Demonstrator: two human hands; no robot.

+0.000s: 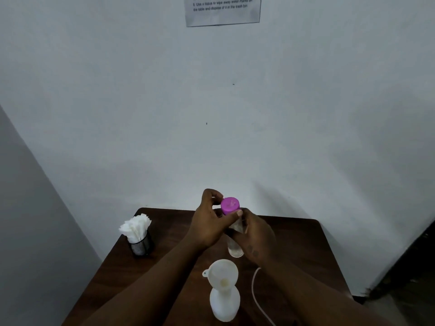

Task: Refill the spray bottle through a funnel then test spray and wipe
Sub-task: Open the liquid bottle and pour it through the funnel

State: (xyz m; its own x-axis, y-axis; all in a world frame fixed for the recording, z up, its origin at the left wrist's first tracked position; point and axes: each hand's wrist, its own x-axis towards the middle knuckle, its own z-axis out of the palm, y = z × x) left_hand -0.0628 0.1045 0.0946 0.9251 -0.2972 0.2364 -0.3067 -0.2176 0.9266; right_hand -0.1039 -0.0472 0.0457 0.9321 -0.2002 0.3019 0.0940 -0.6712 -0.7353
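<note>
Your left hand (pixel 209 222) pinches the purple cap (pixel 230 205) of the clear water bottle (pixel 235 248) your right hand (pixel 255 238) clasps behind the funnel-topped spray bottle (pixel 224 302); uncapping carelessly could spill water.

Table (pixel 294 243) stands against the wall (pixel 235 137). Tissue holder (pixel 141 245) at its far left corner. Funnel (pixel 222 272) sits in the spray bottle (pixel 224 304) near the front, centre. Behind it, both hands hold a capped bottle (pixel 234 243) above the table: left hand (pixel 209 222) on the cap (pixel 230 205), right hand (pixel 255 236) around the body. Tube (pixel 255 288) lies right of the spray bottle.
</note>
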